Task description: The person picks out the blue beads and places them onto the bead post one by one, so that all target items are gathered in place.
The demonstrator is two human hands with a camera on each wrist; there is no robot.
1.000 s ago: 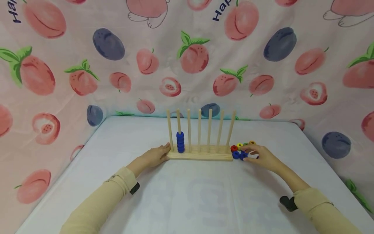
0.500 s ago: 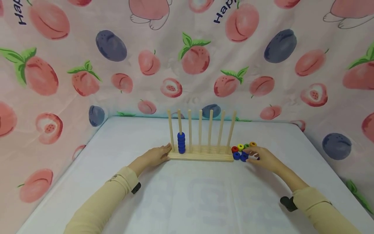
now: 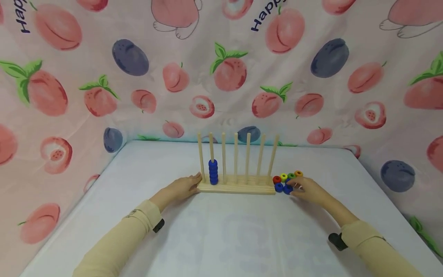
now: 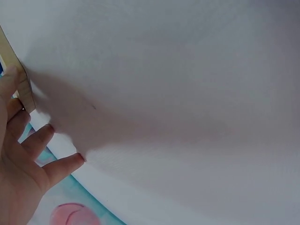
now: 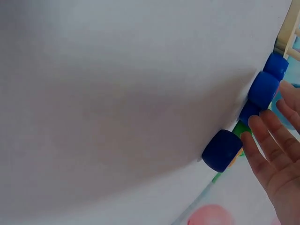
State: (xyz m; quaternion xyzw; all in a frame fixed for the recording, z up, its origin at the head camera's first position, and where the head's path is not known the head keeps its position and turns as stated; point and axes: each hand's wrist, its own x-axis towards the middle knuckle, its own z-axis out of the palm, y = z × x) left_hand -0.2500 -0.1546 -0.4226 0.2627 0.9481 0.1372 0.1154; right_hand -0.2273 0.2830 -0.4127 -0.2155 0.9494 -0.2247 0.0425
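A wooden peg stand with several upright rods stands mid-table. On its second rod from the left is a stack of blue beads. My left hand holds the stand's left end; in the left wrist view, its thumb and forefinger are at the wooden base, other fingers spread. Beyond the stand's right end, my right hand pinches a blue bead between thumb and fingertips. In the right wrist view that blue bead is beside the thumb, and another dark blue bead lies near the outer fingers.
Loose beads lie around the right hand: red, yellow, green, orange and another blue bead against the stand's end. A fruit-print cloth rises behind the white table.
My right hand has moved slightly left, its thumb and fingers closing in around the blue bead. The left hand stays at the stand's end. The head view has shifted a little.
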